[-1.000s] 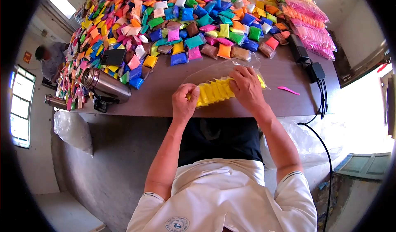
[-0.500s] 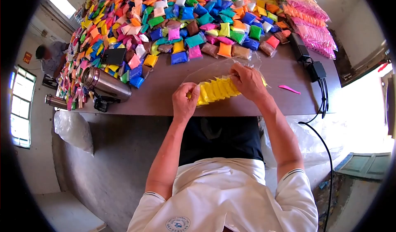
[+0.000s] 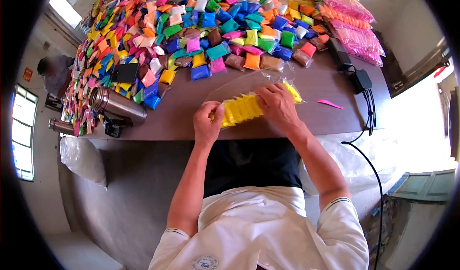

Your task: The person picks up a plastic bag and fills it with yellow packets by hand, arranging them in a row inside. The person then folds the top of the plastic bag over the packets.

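A clear plastic bag with a row of yellow packets lies at the table's front edge. My left hand is closed on the bag's left end, its thumb and fingers pinched together. On the right, my right hand lies over the row with its fingers bent down onto the bag. More yellow shows just beyond the right hand, at the bag's right end. The clear film of the bag spreads out behind both hands.
Many coloured packets are heaped at the back and left. A steel flask, a black phone, a pink tool and a black adapter with cables lie on the table. Another person is at the far left.
The right hand has shifted a little along the row, and more yellow shows to its right. The left hand still holds the left end. The whole view has moved slightly.
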`<state>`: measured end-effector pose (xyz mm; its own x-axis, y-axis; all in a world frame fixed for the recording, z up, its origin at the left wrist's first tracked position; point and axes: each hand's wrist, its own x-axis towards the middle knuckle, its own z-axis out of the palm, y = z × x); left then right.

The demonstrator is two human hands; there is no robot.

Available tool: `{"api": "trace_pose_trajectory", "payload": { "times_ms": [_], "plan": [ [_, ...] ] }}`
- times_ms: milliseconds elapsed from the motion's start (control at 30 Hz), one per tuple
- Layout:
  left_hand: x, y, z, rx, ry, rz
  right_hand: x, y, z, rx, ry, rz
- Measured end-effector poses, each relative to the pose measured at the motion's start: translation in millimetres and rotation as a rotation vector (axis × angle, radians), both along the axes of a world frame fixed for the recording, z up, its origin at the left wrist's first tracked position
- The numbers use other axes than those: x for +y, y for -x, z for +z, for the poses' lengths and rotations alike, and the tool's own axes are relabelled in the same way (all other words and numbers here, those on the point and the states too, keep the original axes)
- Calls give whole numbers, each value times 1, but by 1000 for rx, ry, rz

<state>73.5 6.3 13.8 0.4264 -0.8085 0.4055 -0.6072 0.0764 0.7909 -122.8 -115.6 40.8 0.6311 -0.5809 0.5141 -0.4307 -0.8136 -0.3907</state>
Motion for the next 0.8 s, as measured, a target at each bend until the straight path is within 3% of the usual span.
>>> {"api": "trace_pose_trajectory", "payload": {
  "times_ms": [100, 633, 700, 800],
  "plan": [
    [-1, -2, -1, -16, 15, -23, 19, 2, 17, 51, -56, -61],
    [5, -6, 10, -17, -63, -20, 32, -3, -3, -15, -7, -145],
    [6, -13, 17, -263, -36, -20, 32, -3, -1, -3, -1, -145],
    [6, -16, 32, -277, -13, 11, 32, -3, 0, 5, 11, -143]
  ]
}}
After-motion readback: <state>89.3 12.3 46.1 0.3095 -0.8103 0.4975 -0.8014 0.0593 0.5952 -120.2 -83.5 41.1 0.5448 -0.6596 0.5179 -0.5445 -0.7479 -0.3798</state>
